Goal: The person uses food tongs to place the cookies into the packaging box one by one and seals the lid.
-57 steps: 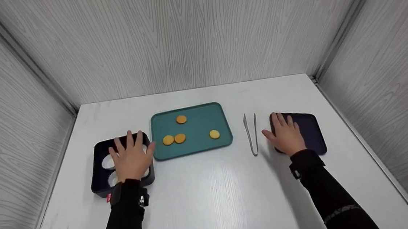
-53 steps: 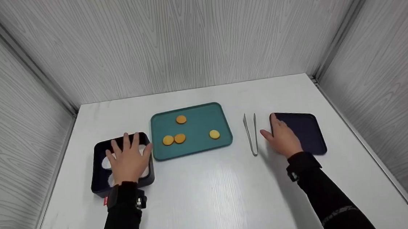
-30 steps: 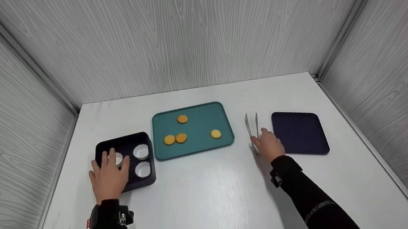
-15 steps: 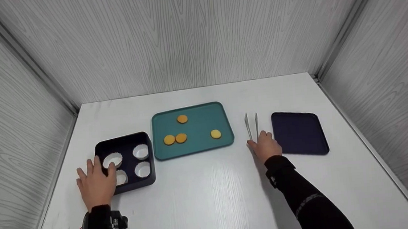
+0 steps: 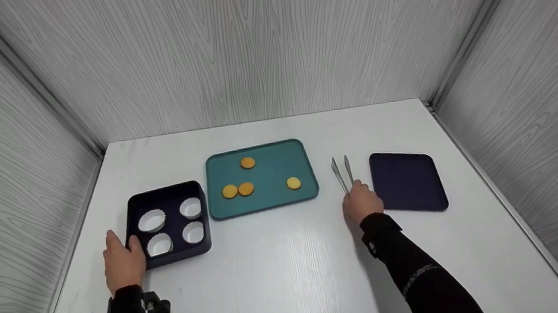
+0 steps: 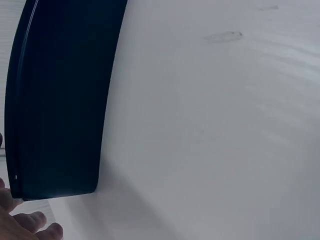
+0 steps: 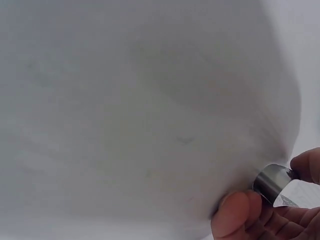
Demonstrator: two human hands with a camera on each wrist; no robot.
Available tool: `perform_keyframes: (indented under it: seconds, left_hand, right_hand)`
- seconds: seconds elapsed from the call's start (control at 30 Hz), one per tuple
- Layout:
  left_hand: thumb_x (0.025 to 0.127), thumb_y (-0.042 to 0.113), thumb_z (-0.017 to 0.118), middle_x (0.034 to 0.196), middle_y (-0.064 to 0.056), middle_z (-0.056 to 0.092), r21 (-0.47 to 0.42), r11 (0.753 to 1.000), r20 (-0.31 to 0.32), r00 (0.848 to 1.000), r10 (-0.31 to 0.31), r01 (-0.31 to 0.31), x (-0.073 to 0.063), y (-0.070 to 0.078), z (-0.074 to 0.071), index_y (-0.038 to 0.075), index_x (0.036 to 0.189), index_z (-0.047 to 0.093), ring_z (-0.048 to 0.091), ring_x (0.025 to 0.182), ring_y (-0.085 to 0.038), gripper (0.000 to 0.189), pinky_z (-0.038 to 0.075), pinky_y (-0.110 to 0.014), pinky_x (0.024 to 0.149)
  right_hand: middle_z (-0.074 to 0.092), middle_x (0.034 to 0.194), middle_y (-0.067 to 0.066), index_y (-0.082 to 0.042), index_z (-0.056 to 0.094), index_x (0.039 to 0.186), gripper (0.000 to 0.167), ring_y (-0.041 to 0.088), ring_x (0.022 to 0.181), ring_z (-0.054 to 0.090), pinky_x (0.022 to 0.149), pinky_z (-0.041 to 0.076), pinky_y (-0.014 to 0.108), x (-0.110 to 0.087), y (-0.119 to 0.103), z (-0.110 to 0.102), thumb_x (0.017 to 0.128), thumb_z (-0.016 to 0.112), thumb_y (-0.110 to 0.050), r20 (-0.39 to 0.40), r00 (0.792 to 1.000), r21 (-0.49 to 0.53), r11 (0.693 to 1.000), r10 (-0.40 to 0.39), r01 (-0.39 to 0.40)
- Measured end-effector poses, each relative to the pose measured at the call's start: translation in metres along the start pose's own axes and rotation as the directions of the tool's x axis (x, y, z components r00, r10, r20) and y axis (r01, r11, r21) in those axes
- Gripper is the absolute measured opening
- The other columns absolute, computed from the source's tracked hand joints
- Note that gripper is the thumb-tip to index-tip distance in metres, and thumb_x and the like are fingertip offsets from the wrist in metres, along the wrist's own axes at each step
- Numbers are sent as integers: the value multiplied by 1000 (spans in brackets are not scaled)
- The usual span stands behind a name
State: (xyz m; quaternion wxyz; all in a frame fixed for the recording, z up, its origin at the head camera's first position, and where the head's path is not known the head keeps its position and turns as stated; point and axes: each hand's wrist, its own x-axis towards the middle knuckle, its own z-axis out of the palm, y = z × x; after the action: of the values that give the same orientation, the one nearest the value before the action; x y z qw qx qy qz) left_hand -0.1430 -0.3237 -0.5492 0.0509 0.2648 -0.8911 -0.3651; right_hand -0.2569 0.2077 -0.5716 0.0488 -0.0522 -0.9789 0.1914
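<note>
My left hand point(image 5: 124, 263) is at the near left corner of a dark navy box point(image 5: 177, 255), thumb at the rim and fingers along the outside of the left wall. In the left wrist view, fingertips point(image 6: 37, 220) lie right at the corner of the box. Inside it sit several white fluted paper cups point(image 5: 152, 220). My right hand point(image 5: 362, 204) grips metal tongs point(image 5: 338, 174) near their bent end, tips pointing away and spread apart. The bend of the tongs point(image 7: 272, 182) shows between thumb and fingers in the right wrist view.
A green tray point(image 5: 269, 164) lies beside the box, bearing several round yellow-orange cookies point(image 5: 245, 189). Right of the tongs lies a flat dark navy tray point(image 5: 408, 181). Grey wood-grain panels point(image 5: 270, 47) wall the white table point(image 5: 278, 276) at the back and sides.
From over the box, my left hand has moved left and nearer to its corner. My right hand has left the dark tray and taken hold of the tongs, which have tilted slightly.
</note>
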Motion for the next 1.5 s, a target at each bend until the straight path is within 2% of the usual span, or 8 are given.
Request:
perform_keyframes:
  seconds: [0.17, 0.33, 0.53, 0.67, 0.8, 1.07, 1.3, 1.5]
  left_hand:
    - [111, 27, 27, 153, -41, 32, -18, 1000, -7, 1000, -16, 15, 1, -4, 3, -5, 162, 5, 38, 133, -62, 64, 34, -69, 109]
    - [108, 13, 30, 152, -37, 36, -66, 998, -33, 999, -13, 11, 2, -5, 7, -9, 158, 23, 38, 136, -59, 54, 32, -65, 113]
    - [100, -2, 30, 147, -38, 42, -108, 994, -49, 999, -7, 2, 4, -4, 9, -12, 149, 41, 40, 137, -55, 51, 32, -61, 115]
    - [100, -2, 33, 143, -38, 47, -117, 993, -71, 997, -14, 5, 3, -3, 10, -12, 144, 47, 43, 133, -56, 47, 34, -63, 112]
    - [104, 0, 34, 143, -37, 48, -136, 990, -89, 995, -39, 27, 1, -2, 11, -10, 145, 48, 44, 134, -55, 45, 34, -63, 112]
    - [106, 3, 35, 141, -36, 51, -160, 987, -178, 983, -43, 15, -8, 1, 9, -9, 143, 51, 46, 131, -56, 43, 34, -66, 110]
    - [105, 1, 40, 137, -34, 56, -181, 979, -245, 968, 48, -94, -20, 25, 9, -9, 139, 56, 52, 127, -54, 39, 39, -63, 108]
    - [105, 1, 43, 135, -32, 58, -179, 969, -239, 963, 123, -168, -42, 56, 21, -10, 138, 57, 56, 124, -52, 38, 43, -62, 105]
  right_hand:
    - [67, 87, 25, 5, 54, 105, 24, 47, 76, 69, 63, 55, 60, 1, 4, -4, 95, 55, -16, 25, 1000, 35, 999, 15, -16]
    - [68, 85, 25, 5, 49, 115, 28, 44, 72, 69, 58, 54, 57, 1, 8, -12, 97, 54, -17, 57, 998, 74, 997, 0, -4]
    - [66, 80, 21, -1, 46, 111, 22, 42, 64, 64, 52, 49, 55, 0, 17, -17, 97, 51, -18, 20, 999, 121, 992, -34, 31]
    - [67, 81, 27, 0, 48, 116, 27, 47, 67, 65, 56, 49, 58, -2, 25, -21, 101, 53, -22, -18, 997, 158, 985, -73, 75]
    - [70, 94, 31, 2, 53, 126, 43, 50, 80, 69, 66, 53, 60, -4, 32, -27, 105, 59, -34, -12, 994, 176, 978, -109, 109]
    - [69, 90, 23, -2, 57, 114, 37, 45, 80, 69, 66, 53, 57, -7, 40, -35, 106, 56, -38, -16, 991, 185, 974, -131, 132]
    - [68, 87, 23, -3, 56, 112, 36, 46, 76, 67, 62, 50, 60, -8, 39, -42, 106, 55, -39, -56, 992, 179, 976, -115, 123]
    - [70, 92, 23, -4, 58, 114, 35, 45, 78, 67, 64, 50, 61, -8, 35, -46, 105, 57, -39, -73, 988, 188, 971, -137, 148]
